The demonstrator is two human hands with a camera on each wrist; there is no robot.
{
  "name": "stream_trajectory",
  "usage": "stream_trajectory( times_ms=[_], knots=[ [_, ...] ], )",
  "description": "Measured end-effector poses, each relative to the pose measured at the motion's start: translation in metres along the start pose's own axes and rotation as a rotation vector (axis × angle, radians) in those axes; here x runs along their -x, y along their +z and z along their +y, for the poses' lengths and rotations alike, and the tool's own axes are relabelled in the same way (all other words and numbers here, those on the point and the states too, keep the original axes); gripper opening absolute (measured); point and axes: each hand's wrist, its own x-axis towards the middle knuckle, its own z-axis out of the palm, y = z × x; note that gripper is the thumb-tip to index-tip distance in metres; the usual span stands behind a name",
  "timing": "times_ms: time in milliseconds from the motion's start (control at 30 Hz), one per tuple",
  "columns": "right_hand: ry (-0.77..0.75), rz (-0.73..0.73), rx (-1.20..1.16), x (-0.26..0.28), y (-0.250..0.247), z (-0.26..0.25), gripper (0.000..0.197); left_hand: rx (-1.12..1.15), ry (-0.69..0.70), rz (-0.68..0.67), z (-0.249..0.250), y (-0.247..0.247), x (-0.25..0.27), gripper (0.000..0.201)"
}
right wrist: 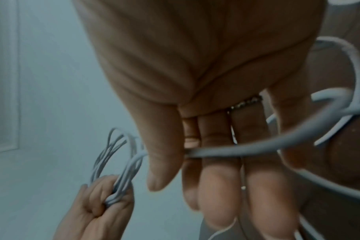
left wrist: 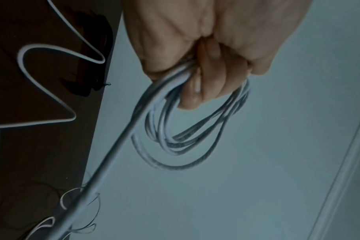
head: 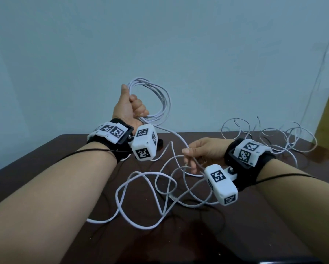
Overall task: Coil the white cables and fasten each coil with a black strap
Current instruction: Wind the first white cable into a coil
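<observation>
left hand (head: 130, 107) grips the coil (head: 156, 100) above the bench (head: 45, 159); right hand (head: 199, 153) pinches the loose white cable (head: 140, 197). the slack could knot, because its loops cross each other.

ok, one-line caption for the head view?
Left hand grips a white cable coil; right hand feeds slack.

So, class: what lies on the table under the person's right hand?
Loose loops of white cable lie on the dark table beneath the right hand, which pinches one strand. The wrist camera covers part of the loops.
</observation>
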Motion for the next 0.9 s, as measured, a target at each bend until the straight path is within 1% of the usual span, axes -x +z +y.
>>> stream_trajectory(
  times_ms=[67,100,200,267,333,400,500,567,633,700,733,800,833,900],
  knots=[
    [0.028,0.076,0.032,-0.002,-0.006,0.004,0.034,-0.002,-0.004,-0.002,0.004,-0.004,0.001,0.05],
    [0.047,0.154,0.104,-0.004,-0.009,0.004,0.037,-0.019,-0.008,-0.011,0.004,-0.006,0.002,0.05],
    [0.091,0.433,0.487,-0.009,-0.01,-0.006,0.046,-0.125,-0.036,-0.071,-0.003,-0.009,0.009,0.049],
    [0.134,0.553,0.69,-0.013,-0.009,-0.018,0.049,-0.2,-0.064,-0.144,-0.008,-0.008,0.013,0.049],
    [0.194,0.624,0.722,-0.02,-0.012,-0.026,0.049,-0.27,-0.075,-0.201,-0.012,-0.008,0.016,0.048],
    [0.227,0.676,0.601,-0.029,-0.017,-0.028,0.046,-0.354,-0.06,-0.24,-0.013,-0.009,0.017,0.047],
    [0.143,0.706,0.164,-0.033,-0.022,-0.031,0.03,-0.515,-0.01,-0.313,-0.016,-0.009,0.019,0.046],
    [0.107,0.68,-0.027,-0.029,-0.02,-0.037,0.028,-0.637,0.035,-0.347,-0.019,-0.009,0.021,0.046],
    [0.063,0.641,-0.22,-0.027,-0.015,-0.043,0.031,-0.775,0.066,-0.377,-0.023,-0.009,0.022,0.046],
    [0.021,0.607,-0.495,-0.023,-0.009,-0.046,0.031,-0.886,0.071,-0.405,-0.027,-0.008,0.024,0.044],
    [-0.005,0.581,-0.609,-0.024,-0.007,-0.046,0.026,-0.938,0.078,-0.417,-0.029,-0.007,0.025,0.043],
    [-0.036,0.504,-0.75,-0.022,-0.001,-0.047,0.017,-1.092,0.13,-0.429,-0.035,-0.004,0.027,0.042],
    [-0.059,0.461,-0.773,-0.023,-0.001,-0.047,0.018,-1.185,0.164,-0.428,-0.038,-0.003,0.027,0.042],
    [-0.13,0.436,-0.795,-0.022,-0.002,-0.048,0.024,-1.311,0.194,-0.417,-0.044,-0.003,0.028,0.041]
  ],
)
